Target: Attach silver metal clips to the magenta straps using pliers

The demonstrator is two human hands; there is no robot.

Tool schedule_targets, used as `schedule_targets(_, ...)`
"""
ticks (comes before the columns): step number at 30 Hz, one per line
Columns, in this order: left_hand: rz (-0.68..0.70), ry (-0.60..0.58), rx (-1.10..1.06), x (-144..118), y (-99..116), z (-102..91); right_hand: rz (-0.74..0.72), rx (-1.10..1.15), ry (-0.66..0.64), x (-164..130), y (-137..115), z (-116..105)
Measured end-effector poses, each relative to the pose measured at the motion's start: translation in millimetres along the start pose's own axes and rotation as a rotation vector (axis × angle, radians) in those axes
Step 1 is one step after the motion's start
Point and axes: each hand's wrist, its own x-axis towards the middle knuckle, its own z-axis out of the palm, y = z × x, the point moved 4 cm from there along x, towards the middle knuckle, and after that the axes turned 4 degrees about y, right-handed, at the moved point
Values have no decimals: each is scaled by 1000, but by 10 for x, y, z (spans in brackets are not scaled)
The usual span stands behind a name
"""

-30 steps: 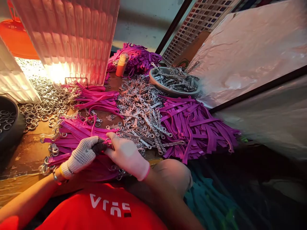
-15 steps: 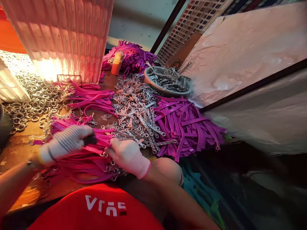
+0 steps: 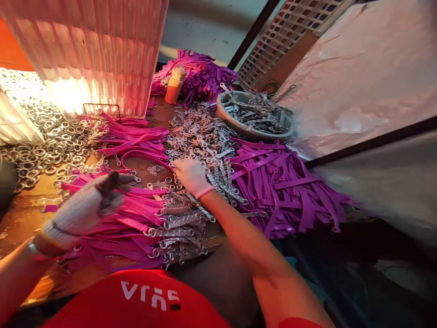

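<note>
My right hand (image 3: 191, 175): gloved in thin white with a pink cuff, stretched out over the near edge of the chain pile (image 3: 201, 141), fingers curled down onto the links. Whether a piece is pinched between them, I cannot tell.
My left hand (image 3: 85, 207): in a white knit glove, blurred, lifted above the near straps with the fingers bunched loosely; something dark shows at the fingertips, too smeared to make out. I cannot tell if it grips anything.
Chain pile: short silver metal lengths with round eyelets at the ends, heaped thick in the middle of the table (image 3: 20, 214), running back toward the bowl.
Finished straps (image 3: 136, 223): bright pink bands lying flat in a stack just before my red shirt (image 3: 143, 300), each with a ring and a short chain at its right end, the chains fanned together.
Loose purple straps (image 3: 283, 182): a tangled heap right of the chains, touching them.
Bowl (image 3: 254, 114): grey, round, full of more chain pieces, behind the heap.
Rings (image 3: 48, 146): many silver hoops spread at the left.
Bottle (image 3: 175, 85): orange, upright, at the back beside another purple bundle.
</note>
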Motion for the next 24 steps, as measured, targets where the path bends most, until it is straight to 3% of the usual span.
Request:
schedule_targets(2, -206, -57, -240, 38, -101, 211, 6, -1, -20, 223, 19, 198)
schedule_targets(4, -288, -92, -366, 51, -144, 322, 30, 7, -32, 310, 53, 326)
schedule_targets(7, -274, -119, -452, 23, -196, 342, 70, 46, -22, 275, 133, 345)
schedule_targets(11, -220, -116, -335, -25, -323, 275, 82, 123, 45, 43, 122, 108)
schedule_targets(17, -89, -123, -44, -87, -399, 272, -234, 496, 242, -684, -486, -474)
schedule_targets(20, -132, -193, -52, -106, -500, 344, -341, 324, 215, -961, -822, -600)
schedule_targets(24, -130, -179, -112, -95, -633, 412, -500, 104, 167, -1109, -1063, -582)
